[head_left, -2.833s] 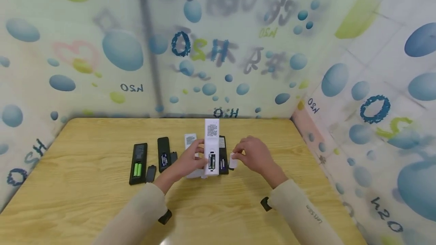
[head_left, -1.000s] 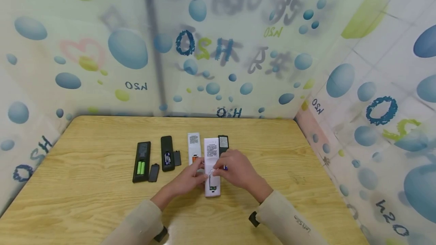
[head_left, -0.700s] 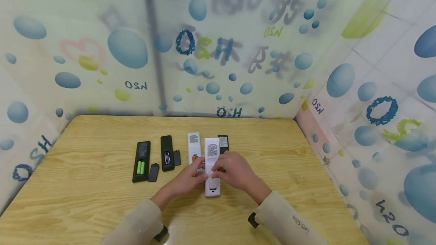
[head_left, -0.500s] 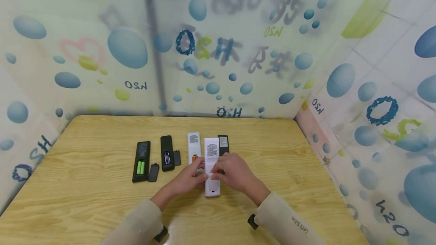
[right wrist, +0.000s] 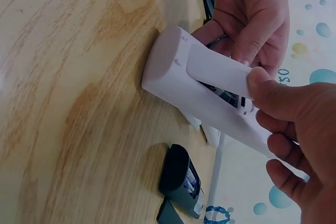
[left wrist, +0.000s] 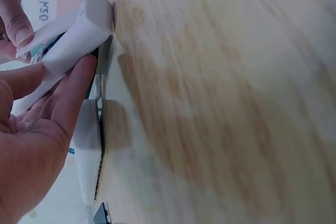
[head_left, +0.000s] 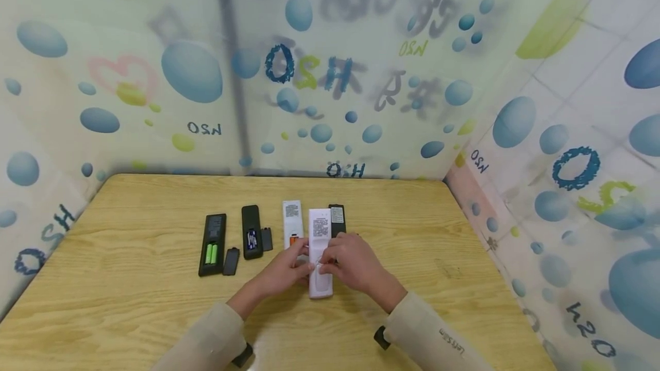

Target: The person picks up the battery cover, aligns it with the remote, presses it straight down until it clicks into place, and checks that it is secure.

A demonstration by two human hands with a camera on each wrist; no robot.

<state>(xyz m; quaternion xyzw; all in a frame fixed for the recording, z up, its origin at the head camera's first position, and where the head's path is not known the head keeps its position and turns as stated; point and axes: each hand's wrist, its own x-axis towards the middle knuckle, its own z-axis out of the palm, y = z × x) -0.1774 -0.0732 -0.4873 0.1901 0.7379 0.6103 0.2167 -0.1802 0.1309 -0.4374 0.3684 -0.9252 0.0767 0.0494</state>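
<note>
Back side up, a white remote control (head_left: pixel 320 225) is gripped along its left edge by my left hand (head_left: pixel 281 271). In the left wrist view the fingers of that hand support the remote from beneath, its thumb on the near side. My right hand (head_left: pixel 357 262) pinches the white battery cover (right wrist: pixel 218 72) between thumb and fingers. One end of the cover sits at the remote's near end, while the pinched end is tilted up. Under the raised end, part of the battery compartment (right wrist: pixel 223 95) shows in the right wrist view.
To the left lie a black remote (head_left: pixel 215 228) with green batteries (head_left: pixel 211 253), a black cover (head_left: pixel 231 261), another black remote (head_left: pixel 250 219) and its cover (head_left: pixel 266 239). A second white remote (head_left: pixel 292 219) and a dark remote (head_left: pixel 337 219) flank the held one on the wooden table (head_left: pixel 129 245).
The white remote has come down nearer me. My right hand has brought the cover from the right onto the compartment and slid it toward the near end, hiding the batteries in the head view.
</note>
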